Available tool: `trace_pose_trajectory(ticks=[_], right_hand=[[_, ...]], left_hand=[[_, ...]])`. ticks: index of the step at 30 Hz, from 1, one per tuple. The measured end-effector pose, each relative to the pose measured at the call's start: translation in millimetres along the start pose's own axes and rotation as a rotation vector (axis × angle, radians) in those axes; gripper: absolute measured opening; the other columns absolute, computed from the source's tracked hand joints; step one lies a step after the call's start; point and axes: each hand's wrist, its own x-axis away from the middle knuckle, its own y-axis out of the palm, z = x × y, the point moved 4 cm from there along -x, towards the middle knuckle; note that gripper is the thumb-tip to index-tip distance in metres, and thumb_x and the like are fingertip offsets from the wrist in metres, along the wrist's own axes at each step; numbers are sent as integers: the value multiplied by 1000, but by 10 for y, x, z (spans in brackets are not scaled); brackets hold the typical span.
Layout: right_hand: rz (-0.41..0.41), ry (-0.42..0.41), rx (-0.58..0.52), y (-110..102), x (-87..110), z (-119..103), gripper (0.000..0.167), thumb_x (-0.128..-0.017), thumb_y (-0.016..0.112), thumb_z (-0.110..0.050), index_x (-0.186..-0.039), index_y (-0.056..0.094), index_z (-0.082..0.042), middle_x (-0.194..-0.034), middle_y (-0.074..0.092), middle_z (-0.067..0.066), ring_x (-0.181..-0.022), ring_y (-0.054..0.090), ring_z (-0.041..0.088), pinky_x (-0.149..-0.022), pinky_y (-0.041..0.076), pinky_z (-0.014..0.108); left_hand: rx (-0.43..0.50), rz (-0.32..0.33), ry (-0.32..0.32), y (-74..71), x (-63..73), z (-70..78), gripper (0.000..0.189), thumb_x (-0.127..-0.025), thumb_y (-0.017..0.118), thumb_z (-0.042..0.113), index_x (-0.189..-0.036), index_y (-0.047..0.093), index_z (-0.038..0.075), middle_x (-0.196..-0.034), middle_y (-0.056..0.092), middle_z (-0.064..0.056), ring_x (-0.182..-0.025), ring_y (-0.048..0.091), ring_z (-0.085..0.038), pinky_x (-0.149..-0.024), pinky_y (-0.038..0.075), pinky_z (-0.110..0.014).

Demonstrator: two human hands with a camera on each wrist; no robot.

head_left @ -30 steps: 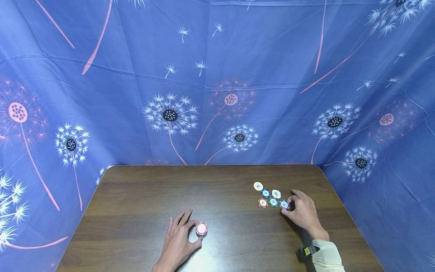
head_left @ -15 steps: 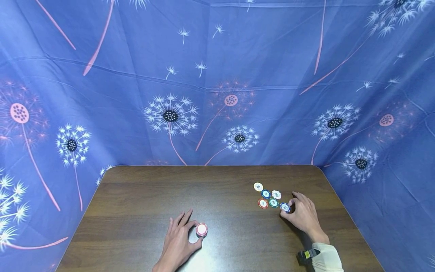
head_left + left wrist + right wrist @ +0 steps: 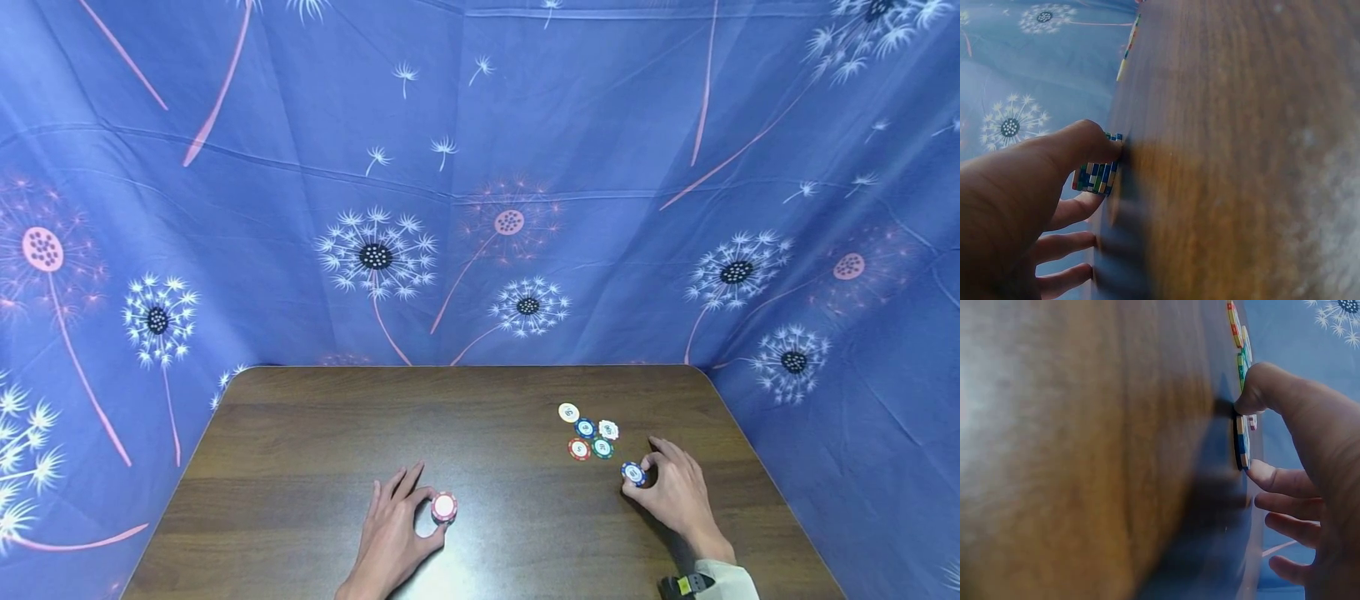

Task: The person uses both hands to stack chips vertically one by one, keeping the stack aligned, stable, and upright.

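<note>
My left hand holds a stack of poker chips between thumb and index finger; a red-and-white chip tops it. In the left wrist view the stack's edges show mixed blue, green and white bands. On the right, my right hand pinches one blue-and-white poker chip by its rim. The right wrist view has this chip close over the table, thumb on one side and index finger on the other. Just beyond it lie loose chips, among them a green one and a red one.
Farther back lie a cream chip, another blue chip and a white chip, all flat on the brown wooden table. A blue dandelion-print cloth hangs behind the table and along its sides.
My right hand has drawn the blue chip away from the loose group, toward me and slightly right. My left hand and the stack have stayed in place.
</note>
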Motion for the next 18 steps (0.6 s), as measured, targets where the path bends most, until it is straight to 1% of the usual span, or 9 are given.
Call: trace_pose_trajectory(ticks=[7,12,18], right_hand=[[44,-23,1,-29,147,-17,35,-65,90,-26,-76,60,-13,-132,66,33,-127,58,53,-101,42,76],[86,-52,-3,-51,239,-68,34,-62,89,-25,-74,59,-15,-128,68,32,-124,60,51,-98,44,74],[87,-48,-6,-60,311,-141,35,-60,90,-24,-74,58,-17,-130,68,29,-125,60,49,-100,43,72]], left_hand=[[-3,-5,-3,-10,5,-5,39,-71,93,35,-104,79,20,-152,62,-14,-140,56,-42,-118,33,-76],[1,-6,-2,-10,6,-6,38,-71,93,36,-103,78,21,-152,61,-14,-140,55,-42,-118,33,-75],[8,-2,-4,-4,8,-3,38,-71,92,35,-103,78,21,-153,61,-13,-141,55,-42,-119,33,-75]])
